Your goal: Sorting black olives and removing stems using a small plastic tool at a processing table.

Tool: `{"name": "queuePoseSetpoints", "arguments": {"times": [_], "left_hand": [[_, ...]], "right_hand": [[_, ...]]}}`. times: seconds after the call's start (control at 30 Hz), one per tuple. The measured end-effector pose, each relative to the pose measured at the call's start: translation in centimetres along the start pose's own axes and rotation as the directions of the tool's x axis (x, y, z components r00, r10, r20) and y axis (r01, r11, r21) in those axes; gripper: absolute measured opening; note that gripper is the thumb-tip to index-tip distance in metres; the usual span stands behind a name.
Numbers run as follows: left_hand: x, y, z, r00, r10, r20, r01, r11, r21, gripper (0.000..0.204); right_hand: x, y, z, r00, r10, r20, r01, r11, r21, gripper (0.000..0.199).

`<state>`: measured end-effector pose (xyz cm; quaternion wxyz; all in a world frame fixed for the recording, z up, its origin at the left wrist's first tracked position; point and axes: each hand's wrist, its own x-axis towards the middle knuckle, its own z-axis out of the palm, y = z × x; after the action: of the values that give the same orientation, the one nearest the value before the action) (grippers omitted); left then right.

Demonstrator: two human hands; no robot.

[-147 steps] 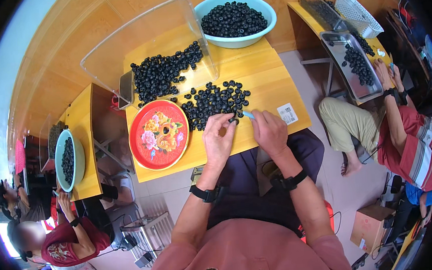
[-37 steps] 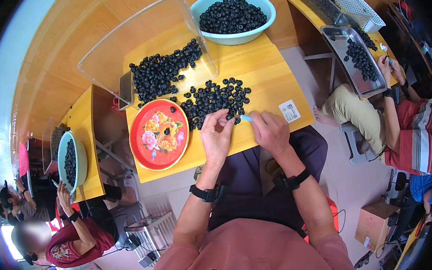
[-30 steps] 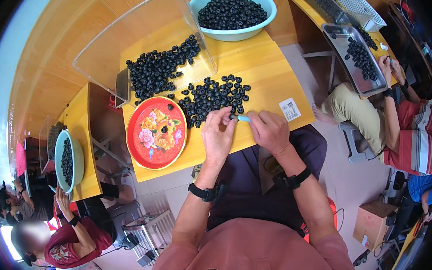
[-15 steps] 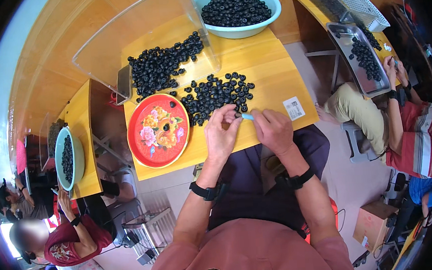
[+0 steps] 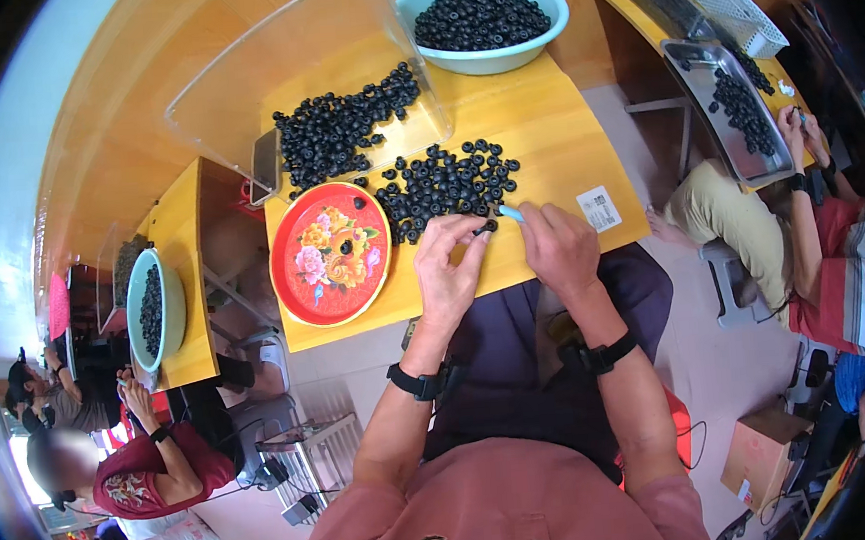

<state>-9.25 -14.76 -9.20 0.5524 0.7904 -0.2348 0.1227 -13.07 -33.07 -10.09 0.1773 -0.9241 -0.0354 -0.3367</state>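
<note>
Between the thumb and forefinger of my left hand (image 5: 448,269) is a small black ring-shaped piece (image 5: 490,226). My right hand (image 5: 561,246) grips a slim tool with a light-blue handle (image 5: 512,212), its tip pointing left, just above the piece. Whether the tip touches the piece I cannot tell. Behind my hands lies a loose pile of black ring-shaped pieces (image 5: 446,181) on the yellow table (image 5: 553,121). Left of my left hand stands a round red tray (image 5: 299,294) with a flower print and a couple of the black pieces in it.
A clear plastic bin (image 5: 228,74) on its side spills more black pieces at the back. Beside it sits a light-blue basin (image 5: 488,62) heaped with them. People work at side tables, one with a metal tray (image 5: 702,101), another near a pale-green basin (image 5: 172,318).
The black piece now shows at my left fingertips, and my right hand has drawn slightly right, with the blue-handled tool raised and tilted differently. The whole view has shifted a little.
</note>
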Motion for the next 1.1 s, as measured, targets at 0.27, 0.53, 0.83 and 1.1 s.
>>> {"name": "queuePoseSetpoints", "arguments": {"times": [0.27,0.53,0.83,1.1], "left_hand": [[0.4,-2.0,-10.4,0.984,0.108,-0.143,-0.048,0.926,0.374,0.026],[1.3,0.0,-7.4,0.986,0.096,0.138,-0.155,0.834,0.529,0.027],[1.4,-1.2,-4.5,0.983,0.039,0.177,-0.137,0.799,0.586,0.028],[1.2,-0.6,-1.7,0.938,-0.347,0.009,0.346,0.938,0.034,0.023]], "right_hand": [[-0.4,0.0,-0.4,0.999,0.028,-0.024,-0.028,0.999,-0.018,0.009],[-0.8,0.1,0.3,0.997,0.067,-0.030,-0.067,0.998,0.019,0.016],[-0.5,0.1,0.1,0.998,0.050,-0.043,-0.050,0.999,0.011,0.008],[-0.5,0.2,0.0,0.998,0.046,-0.040,-0.046,0.999,-0.006,0.008]]}}
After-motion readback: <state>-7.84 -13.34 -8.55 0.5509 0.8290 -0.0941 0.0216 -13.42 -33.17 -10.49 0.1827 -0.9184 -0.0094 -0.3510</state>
